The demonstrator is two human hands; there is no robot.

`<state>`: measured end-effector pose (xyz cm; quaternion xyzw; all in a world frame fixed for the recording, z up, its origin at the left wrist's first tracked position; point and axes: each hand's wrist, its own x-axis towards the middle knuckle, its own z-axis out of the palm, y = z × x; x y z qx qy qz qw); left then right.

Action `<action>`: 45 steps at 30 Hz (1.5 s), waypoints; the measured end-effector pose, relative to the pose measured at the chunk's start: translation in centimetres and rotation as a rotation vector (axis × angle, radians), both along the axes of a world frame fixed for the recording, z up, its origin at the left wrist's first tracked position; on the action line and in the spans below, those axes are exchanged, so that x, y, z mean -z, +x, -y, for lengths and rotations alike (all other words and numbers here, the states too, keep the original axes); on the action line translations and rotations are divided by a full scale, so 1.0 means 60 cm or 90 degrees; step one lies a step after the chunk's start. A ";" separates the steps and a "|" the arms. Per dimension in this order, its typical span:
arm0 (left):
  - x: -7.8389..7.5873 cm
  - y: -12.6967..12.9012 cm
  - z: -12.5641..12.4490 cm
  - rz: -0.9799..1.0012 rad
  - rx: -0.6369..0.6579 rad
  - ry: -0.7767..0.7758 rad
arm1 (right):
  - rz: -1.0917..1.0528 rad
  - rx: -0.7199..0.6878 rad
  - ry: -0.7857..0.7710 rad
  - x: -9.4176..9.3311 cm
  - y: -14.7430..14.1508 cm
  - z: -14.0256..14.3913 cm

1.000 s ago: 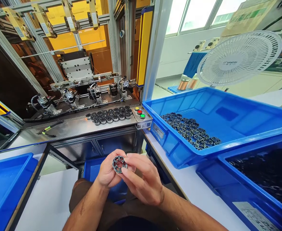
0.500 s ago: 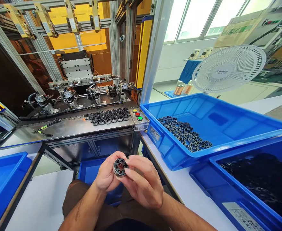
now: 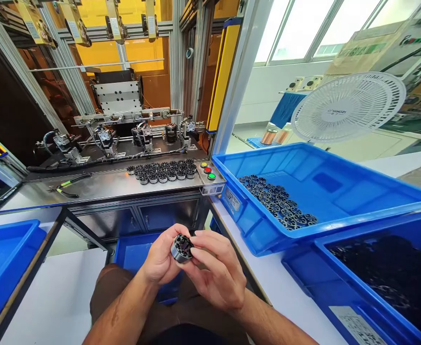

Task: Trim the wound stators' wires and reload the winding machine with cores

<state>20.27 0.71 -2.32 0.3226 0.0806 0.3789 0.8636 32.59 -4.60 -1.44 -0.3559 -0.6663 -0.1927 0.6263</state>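
A round motor stator [image 3: 182, 248], with a silvery outer ring and dark slotted insides, is held between my two hands above my lap. My left hand [image 3: 162, 256] is closed around its left side. From the right, the fingertips of my right hand [image 3: 216, 270] grip its rim; the thumb is partly hidden. Ahead on the metal ledge stand several similar stators [image 3: 167, 171] in tight rows. More dark ring-shaped parts [image 3: 277, 201] lie in the blue bin [image 3: 325, 182] to my right.
A winding machine [image 3: 120, 134] rises behind the ledge, with push buttons [image 3: 207, 170] at its right end. Green-handled pliers [image 3: 68, 187] lie on the ledge's left. A second bin [image 3: 318, 273] holds dark parts. Another blue bin [image 3: 9, 249] sits left; a fan [image 3: 347, 108] stands beyond.
The stator has been tipped so that more of its silvery outer side shows. Both hands keep their hold in nearly the same place. The whole view has shifted slightly.
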 end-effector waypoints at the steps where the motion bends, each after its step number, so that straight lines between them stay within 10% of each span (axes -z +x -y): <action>1: 0.000 0.000 0.000 0.002 0.001 0.001 | 0.000 0.000 0.000 0.000 0.000 0.000; 45: 0.017 -0.033 0.005 -0.066 0.003 0.076 | -0.003 0.016 -0.012 0.014 -0.003 0.004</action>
